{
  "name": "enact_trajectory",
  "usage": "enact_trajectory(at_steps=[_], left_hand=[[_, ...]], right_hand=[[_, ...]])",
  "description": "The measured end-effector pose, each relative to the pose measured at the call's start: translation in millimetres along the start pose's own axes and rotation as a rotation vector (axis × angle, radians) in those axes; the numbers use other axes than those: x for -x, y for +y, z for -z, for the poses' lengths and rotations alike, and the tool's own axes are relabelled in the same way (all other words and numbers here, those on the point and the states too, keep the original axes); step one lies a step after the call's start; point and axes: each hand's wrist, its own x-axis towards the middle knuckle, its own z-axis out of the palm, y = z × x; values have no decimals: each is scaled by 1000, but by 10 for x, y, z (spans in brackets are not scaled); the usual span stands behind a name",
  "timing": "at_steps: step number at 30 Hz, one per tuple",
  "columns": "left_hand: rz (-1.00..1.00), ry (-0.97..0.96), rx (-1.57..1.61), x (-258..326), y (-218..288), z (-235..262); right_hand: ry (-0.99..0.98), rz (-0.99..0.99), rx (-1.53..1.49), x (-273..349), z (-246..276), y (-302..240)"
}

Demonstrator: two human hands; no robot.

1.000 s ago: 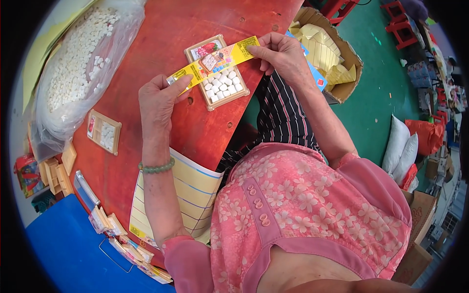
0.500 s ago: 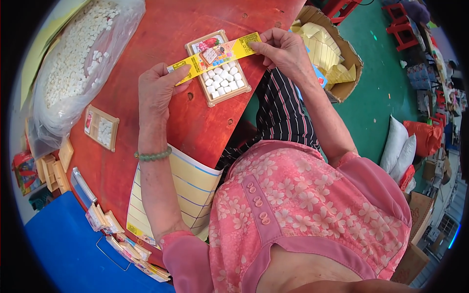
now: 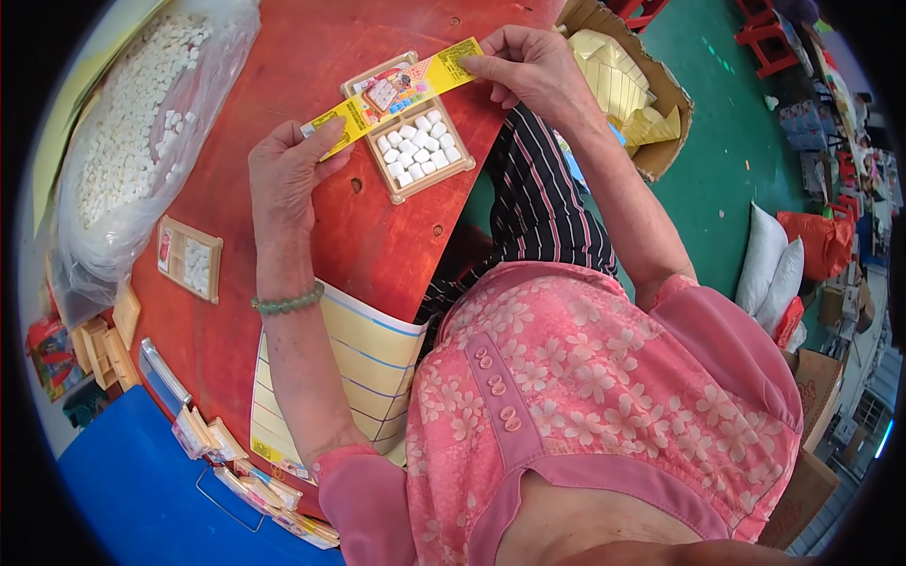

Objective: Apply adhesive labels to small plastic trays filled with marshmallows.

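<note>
Yellow printed strip (image 3: 392,97) stretches above the wooden tray (image 3: 435,183), contact unclear; left hand (image 3: 289,170) pinches one end, right hand (image 3: 534,74) the other; looks light, thin, easily creased; best held by its ends, lightly taut.

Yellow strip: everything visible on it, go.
Yellow strip: long, narrow, thin, looks like printed paper or card. Colourful picture mid-length, small dark print toward both ends. Looks nearly flat, slanting in view with its right end higher. Pinched at its left end by the left hand, at its right by the right hand. It crosses in front of the tray, hiding part of it; contact unclear.
</note>
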Motion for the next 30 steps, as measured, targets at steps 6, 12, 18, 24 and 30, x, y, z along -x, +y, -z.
enact_trajectory(at_steps=[6,12,18,24,30], left_hand=[[-20,20,-142,5,0,-48],[-18,20,-145,3,-17,-32],[-19,13,-149,16,-3,-41],[-24,29,-161,17,-3,-56],[-43,32,-187,7,-29,-71]], right_hand=[[-2,-33,-1,63,19,58],[-19,-32,42,76,12,29],[2,1,41,77,-16,53],[5,6,73,67,-19,54],[5,7,103,57,-20,66]])
